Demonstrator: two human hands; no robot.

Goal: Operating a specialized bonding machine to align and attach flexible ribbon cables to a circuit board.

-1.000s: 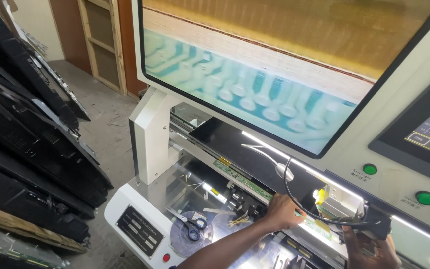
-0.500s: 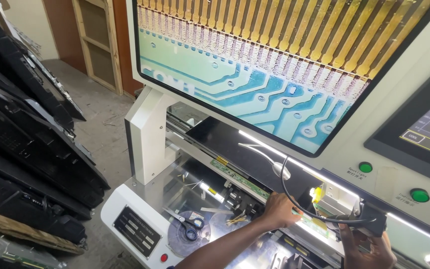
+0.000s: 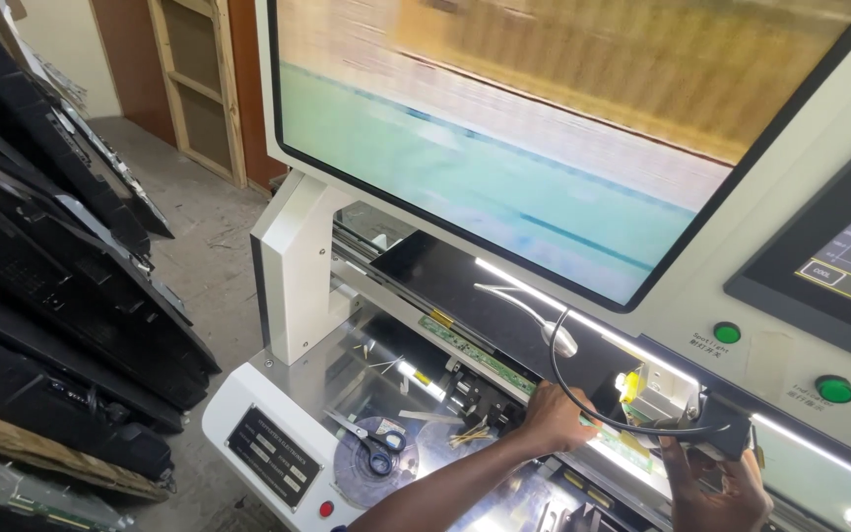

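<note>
Pressing my left hand on the green circuit strip, fingers closed over it. My right hand grips the black bracket; I should nudge gently.

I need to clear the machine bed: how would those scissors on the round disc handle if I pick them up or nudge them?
The scissors lie flat, so rolling or tipping looks unlikely. They look small with thin blades, so probably stiff and light. The disc and the bed under them look glossy, so a nudge may make them slide.

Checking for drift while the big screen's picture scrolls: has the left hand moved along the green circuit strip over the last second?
No. The left hand rests on the green circuit strip, at the same distance from the scissors.
</note>
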